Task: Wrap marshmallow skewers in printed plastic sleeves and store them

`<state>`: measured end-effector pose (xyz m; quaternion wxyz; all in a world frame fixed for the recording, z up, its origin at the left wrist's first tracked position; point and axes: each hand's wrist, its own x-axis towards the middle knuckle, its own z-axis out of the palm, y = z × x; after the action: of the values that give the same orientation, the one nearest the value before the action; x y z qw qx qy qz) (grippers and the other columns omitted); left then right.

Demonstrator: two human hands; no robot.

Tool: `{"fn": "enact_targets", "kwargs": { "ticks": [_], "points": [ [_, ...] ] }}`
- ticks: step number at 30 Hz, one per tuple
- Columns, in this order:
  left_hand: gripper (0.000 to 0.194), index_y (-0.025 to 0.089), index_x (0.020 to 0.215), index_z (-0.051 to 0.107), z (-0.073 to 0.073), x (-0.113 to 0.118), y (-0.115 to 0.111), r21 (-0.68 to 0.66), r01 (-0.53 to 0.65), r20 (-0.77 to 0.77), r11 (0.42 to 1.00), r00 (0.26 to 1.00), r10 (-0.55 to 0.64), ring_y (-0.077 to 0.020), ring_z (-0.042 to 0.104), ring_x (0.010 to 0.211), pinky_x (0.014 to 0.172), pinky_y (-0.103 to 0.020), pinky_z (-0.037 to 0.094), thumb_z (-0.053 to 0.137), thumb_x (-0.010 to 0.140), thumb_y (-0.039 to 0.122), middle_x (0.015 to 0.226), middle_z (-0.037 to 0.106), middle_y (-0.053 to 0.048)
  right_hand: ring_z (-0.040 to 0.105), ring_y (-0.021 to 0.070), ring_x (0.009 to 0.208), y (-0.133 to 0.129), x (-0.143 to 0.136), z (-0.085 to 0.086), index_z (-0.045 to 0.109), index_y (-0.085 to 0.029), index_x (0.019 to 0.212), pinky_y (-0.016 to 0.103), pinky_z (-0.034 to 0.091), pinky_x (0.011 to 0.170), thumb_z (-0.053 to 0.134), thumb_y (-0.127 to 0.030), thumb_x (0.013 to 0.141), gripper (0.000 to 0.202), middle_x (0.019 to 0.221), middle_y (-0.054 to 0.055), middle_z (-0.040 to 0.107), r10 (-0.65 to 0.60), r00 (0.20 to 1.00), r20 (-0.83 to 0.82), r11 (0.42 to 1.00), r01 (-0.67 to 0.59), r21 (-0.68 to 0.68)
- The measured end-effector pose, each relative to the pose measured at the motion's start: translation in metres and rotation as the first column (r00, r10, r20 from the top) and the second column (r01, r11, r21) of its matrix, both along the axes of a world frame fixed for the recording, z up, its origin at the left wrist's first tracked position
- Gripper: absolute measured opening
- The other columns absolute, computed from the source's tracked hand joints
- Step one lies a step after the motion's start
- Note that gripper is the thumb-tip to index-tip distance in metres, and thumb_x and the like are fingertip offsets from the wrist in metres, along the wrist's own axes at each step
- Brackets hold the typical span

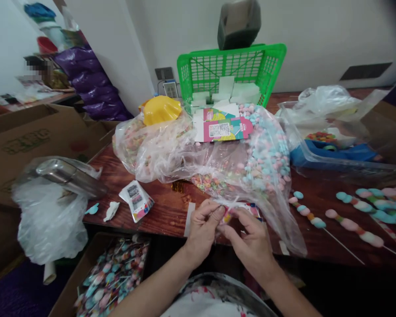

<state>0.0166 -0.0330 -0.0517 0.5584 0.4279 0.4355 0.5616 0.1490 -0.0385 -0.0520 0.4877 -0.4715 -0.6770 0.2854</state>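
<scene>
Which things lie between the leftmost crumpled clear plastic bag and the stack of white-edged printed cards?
In the head view, a small light-blue piece and a crumpled white scrap lie there.

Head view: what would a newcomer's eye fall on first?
Probably the green plastic basket against the wall, then the clear bag of pink and blue balls in front of it. At the near edge of the table, the left hand and right hand hold a small pink-and-yellow item.
</scene>
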Motion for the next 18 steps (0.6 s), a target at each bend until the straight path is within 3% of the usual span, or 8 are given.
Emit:
{"fn": "enact_targets", "kwargs": {
  "ticks": [2, 5, 10, 18],
  "points": [
    [0.023, 0.015, 0.071, 0.069, -0.001, -0.002, -0.002, 0.048, 0.007, -0.035, 0.999, 0.999, -0.006, -0.0104, 0.051, 0.076, 0.075, -0.022, 0.044, 0.063, 0.084, 0.033, 0.077, 0.054, -0.001, 0.056, 0.0143, 0.072, -0.001, -0.008, -0.006, 0.063, -0.019, 0.082, 0.027, 0.046, 0.066, 0.055, -0.018, 0.085, 0.008, 0.077, 0.003, 0.060, 0.000, 0.999, -0.038, 0.998, 0.002, 0.058],
    [0.023, 0.016, 0.077, 0.068, -0.006, -0.006, -0.009, -0.003, 0.029, 0.086, 1.000, 0.996, -0.028, -0.0118, 0.053, 0.083, 0.084, -0.024, 0.042, 0.059, 0.086, 0.035, 0.082, 0.056, -0.001, 0.057, 0.0141, 0.074, 0.002, -0.009, -0.007, 0.065, -0.020, 0.081, 0.027, 0.046, 0.068, 0.051, -0.015, 0.088, 0.016, 0.079, 0.003, 0.061, 0.062, 0.995, -0.074, 0.990, -0.052, 0.134],
    [0.025, 0.013, 0.073, 0.064, -0.012, -0.009, -0.020, -0.085, 0.167, 0.219, 0.982, 0.965, -0.145, -0.0091, 0.051, 0.073, 0.076, -0.021, 0.041, 0.060, 0.086, 0.033, 0.076, 0.056, 0.000, 0.056, 0.0130, 0.069, -0.001, -0.010, -0.007, 0.068, -0.023, 0.092, 0.026, 0.045, 0.062, 0.053, -0.012, 0.087, 0.019, 0.076, 0.001, 0.058, 0.046, 0.987, -0.152, 0.980, -0.016, 0.197],
    [0.033, 0.011, 0.070, 0.058, -0.012, -0.008, -0.023, -0.132, 0.303, 0.228, 0.944, 0.936, -0.268, -0.0076, 0.044, 0.065, 0.064, -0.020, 0.036, 0.063, 0.083, 0.042, 0.072, 0.051, 0.000, 0.055, 0.0135, 0.068, -0.006, -0.015, -0.012, 0.068, -0.024, 0.088, 0.027, 0.046, 0.057, 0.052, -0.008, 0.084, 0.023, 0.076, 0.003, 0.056, -0.014, 0.981, -0.196, 0.954, 0.072, 0.291]
  ]
}}
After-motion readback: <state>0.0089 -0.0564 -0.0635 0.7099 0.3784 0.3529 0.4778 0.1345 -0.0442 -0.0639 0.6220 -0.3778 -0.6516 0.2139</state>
